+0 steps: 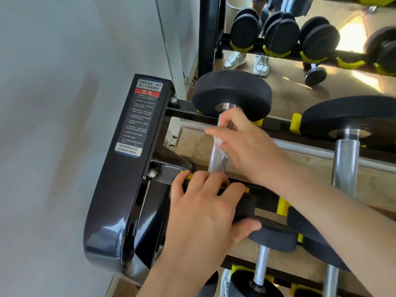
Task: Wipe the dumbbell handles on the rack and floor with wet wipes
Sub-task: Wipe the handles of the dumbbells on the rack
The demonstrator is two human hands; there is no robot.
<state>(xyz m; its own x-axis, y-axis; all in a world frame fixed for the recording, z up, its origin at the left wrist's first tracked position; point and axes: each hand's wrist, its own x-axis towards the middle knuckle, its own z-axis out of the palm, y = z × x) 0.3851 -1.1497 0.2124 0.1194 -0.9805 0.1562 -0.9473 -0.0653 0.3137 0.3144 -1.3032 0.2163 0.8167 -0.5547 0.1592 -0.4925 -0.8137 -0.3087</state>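
The leftmost dumbbell on the top tier of the black rack (128,159) has a knurled steel handle (216,159) and a black far head (232,95). My right hand (246,146) curls round that handle with a white wet wipe (219,143) pressed against the metal. My left hand (205,211) lies over the near head of the same dumbbell (246,207), fingers bent over its top and thumb against its side. A second dumbbell with a smooth steel handle (346,163) sits to the right.
Smaller dumbbells (262,264) rest on the lower tier in yellow cradles. A white wall stands close on the left. A mirror (300,82) behind the rack reflects more dumbbells and a person's white shoes.
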